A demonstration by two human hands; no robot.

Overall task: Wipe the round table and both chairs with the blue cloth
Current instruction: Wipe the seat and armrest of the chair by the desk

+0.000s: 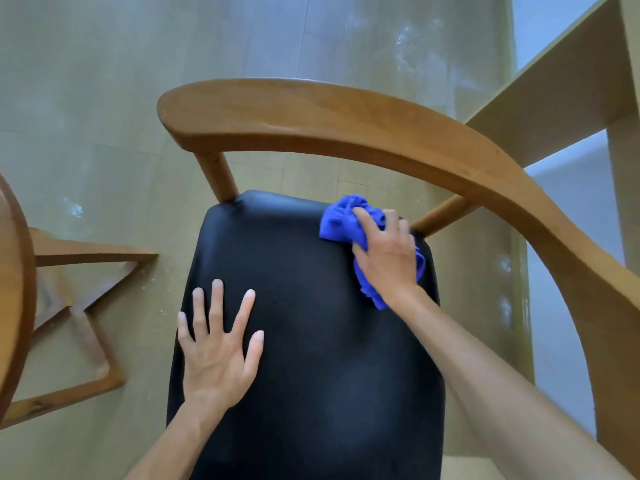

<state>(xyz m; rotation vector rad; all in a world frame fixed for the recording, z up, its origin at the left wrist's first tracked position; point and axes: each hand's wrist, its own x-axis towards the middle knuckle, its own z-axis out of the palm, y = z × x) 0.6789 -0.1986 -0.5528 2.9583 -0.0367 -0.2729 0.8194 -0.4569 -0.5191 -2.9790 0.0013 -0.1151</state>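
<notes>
A wooden chair with a curved backrest (311,119) and a black padded seat (311,341) fills the middle of the view. My right hand (386,252) presses the crumpled blue cloth (341,220) onto the seat's far right corner, with its fingers bent over the cloth. My left hand (218,344) lies flat on the seat's left side with fingers spread. The round table's wooden edge (15,289) shows at the far left.
The table's wooden cross base (93,306) lies on the pale floor (104,98) left of the chair. A light wooden frame (571,81) stands at the upper right, close behind the chair's backrest.
</notes>
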